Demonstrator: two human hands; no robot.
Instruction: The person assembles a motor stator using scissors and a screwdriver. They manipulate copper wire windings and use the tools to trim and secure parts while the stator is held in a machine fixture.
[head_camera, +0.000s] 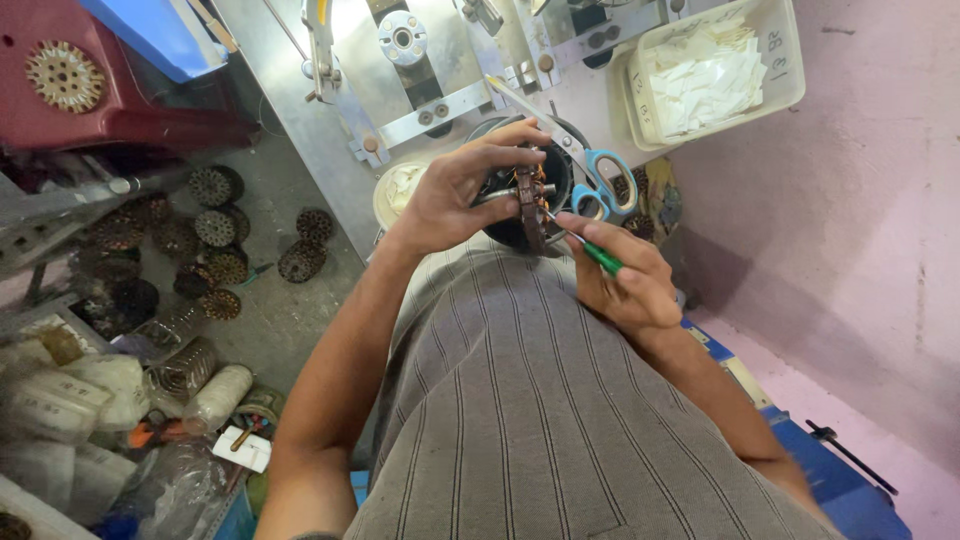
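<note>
Gripping a dark round motor core (530, 205) edge-on above the person's lap, the left hand (460, 195) has its fingers curled over the top of the core and its thumb underneath, so it is clamped firmly on it. A short metal shaft sticks out of the core toward the left palm. The right hand (625, 275) is closed around a green-handled tool (598, 255), whose thin metal tip touches the lower side of the core. Just behind the core sits a dark round bowl (560, 165), and a pair of blue-handled scissors (598, 185) lies across its rim on the metal tabletop (330, 150). A white tray of paper slips (705, 70) stands at the far right of the tabletop, near the pink wall (860, 200). Down on the floor to the left, several more round wound cores (215, 230) lie scattered, and a red plastic stool (110, 90) stands well apart from the hands.
</note>
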